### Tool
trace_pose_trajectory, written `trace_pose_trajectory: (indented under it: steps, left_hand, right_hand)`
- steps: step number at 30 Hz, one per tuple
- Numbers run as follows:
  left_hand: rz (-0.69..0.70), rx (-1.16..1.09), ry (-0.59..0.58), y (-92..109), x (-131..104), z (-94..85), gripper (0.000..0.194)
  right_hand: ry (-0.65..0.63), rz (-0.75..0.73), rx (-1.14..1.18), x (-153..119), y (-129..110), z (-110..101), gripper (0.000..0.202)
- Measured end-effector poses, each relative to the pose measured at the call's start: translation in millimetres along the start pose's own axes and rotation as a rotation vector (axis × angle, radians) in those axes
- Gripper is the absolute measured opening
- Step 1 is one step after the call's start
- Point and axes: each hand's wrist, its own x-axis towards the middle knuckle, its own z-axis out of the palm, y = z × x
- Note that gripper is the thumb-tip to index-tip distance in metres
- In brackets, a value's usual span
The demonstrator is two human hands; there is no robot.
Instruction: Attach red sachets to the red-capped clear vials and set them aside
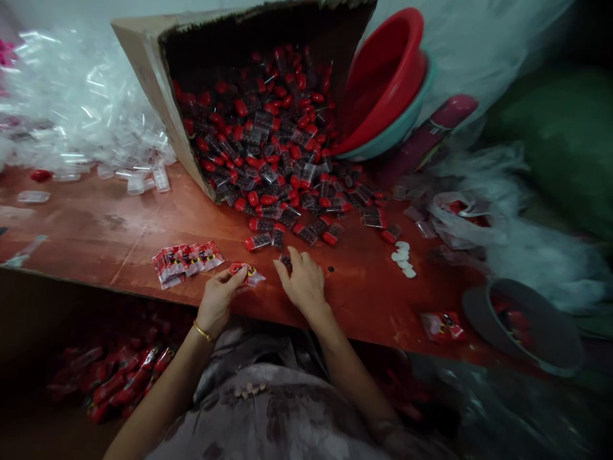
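My left hand (220, 295) pinches a small red printed wrapper (250, 275) with a clear end, held just above the table's front part. My right hand (305, 282) is beside it, thumb and fingers closing round a small clear container with dark contents (286, 260), mostly hidden by the fingers. Beyond the hands, many red-capped clear containers (287, 166) spill from a cardboard box (143, 70) lying on its side. A fanned stack of red printed wrappers (186, 260) lies to the left of my left hand.
White-clear plastic pieces (86, 108) heap at the back left. Red and teal basins (416, 38) lean beside the box. White round pieces (403, 259), a red packet (441, 327) and a grey bowl (541, 319) are on the right. Red packets (119, 383) lie below the table edge.
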Motion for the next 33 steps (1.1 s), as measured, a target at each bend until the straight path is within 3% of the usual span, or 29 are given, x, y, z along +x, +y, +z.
trace_pose_trajectory:
  steps: [2, 4, 8, 11, 15, 17, 19, 22, 27, 30, 33]
  left_hand:
    - [-0.042, -0.020, -0.017, -0.9, 0.4, 1.2, 0.040]
    - [-0.074, -0.049, -0.032, -2.4, 0.5, 1.5, 0.041]
    - [-0.078, -0.089, -0.039, -4.8, 1.2, 0.3, 0.037]
    - [-0.096, -0.102, -0.052, -5.4, 2.3, -0.7, 0.032]
    - [-0.136, -0.109, -0.074, -7.6, 1.5, -0.9, 0.027]
    - [-0.153, -0.109, -0.080, -9.1, 0.1, -1.0, 0.025]
    - [-0.167, -0.118, -0.079, -9.7, -1.6, -1.4, 0.024]
    - [-0.173, -0.131, -0.076, -8.3, -3.7, -2.0, 0.023]
    - [-0.169, -0.115, -0.108, -5.9, -5.4, -0.9, 0.024]
    - [-0.163, -0.080, -0.116, -8.6, -5.7, -1.1, 0.029]
    - [-0.073, 0.051, -0.119, -11.0, -5.7, -3.9, 0.031]
  right_hand:
    - [-0.033, -0.015, -0.126, -3.9, 10.4, -3.6, 0.038]
    - [-0.058, -0.161, -0.114, -14.4, 21.3, -6.6, 0.030]
    - [0.030, -0.361, -0.004, -41.5, 45.5, -11.1, 0.028]
    - [0.149, -0.285, 0.038, -54.4, 59.0, -8.6, 0.034]
    - [0.223, -0.017, -0.024, -60.5, 56.8, 1.3, 0.056]
    - [0.193, 0.051, -0.051, -60.6, 50.3, 3.0, 0.066]
    - [0.168, 0.032, -0.035, -58.5, 46.1, -0.2, 0.061]
    - [0.126, -0.117, -0.010, -48.9, 50.5, -11.6, 0.044]
    - [-0.161, -0.448, -0.012, -24.2, 67.0, -26.7, 0.054]
    - [-0.254, -0.501, 0.010, -17.8, 69.5, -27.4, 0.045]
    - [-0.242, -0.485, 0.034, -20.1, 69.4, -25.0, 0.048]
